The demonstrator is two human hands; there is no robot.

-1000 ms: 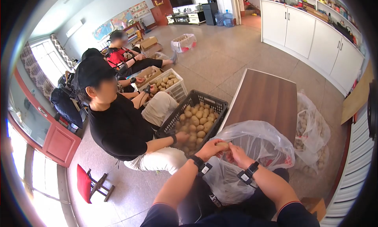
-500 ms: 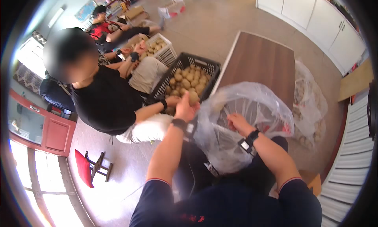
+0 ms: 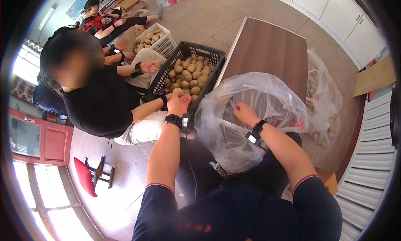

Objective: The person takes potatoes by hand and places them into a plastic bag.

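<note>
My left hand [image 3: 179, 105] is at the near edge of the potato crate, with a pale potato [image 3: 178, 91] at its fingertips. A co-worker's forearm [image 3: 147, 110] reaches to the same spot; that hand is mostly behind mine, so I cannot tell whether it also touches the potato. My right hand [image 3: 244, 114] is at the mouth of a large clear plastic bag [image 3: 223, 147] on my lap. Its fingers are curled, and what they hold, if anything, is hidden. The black crate [image 3: 217, 57] holds many potatoes [image 3: 190, 71].
A brown-topped table [image 3: 269, 53] stands ahead. Another plastic bag [image 3: 323, 94] lies to its right. A white crate of potatoes [image 3: 167, 46] and another seated person [image 3: 100, 21] are farther left. A red stool [image 3: 85, 178] is on the floor at left.
My left hand has moved left toward the co-worker's hand and the crate. My right hand has shifted slightly within the bag's opening. The co-worker's other hand has come up, apart from the white crate.
</note>
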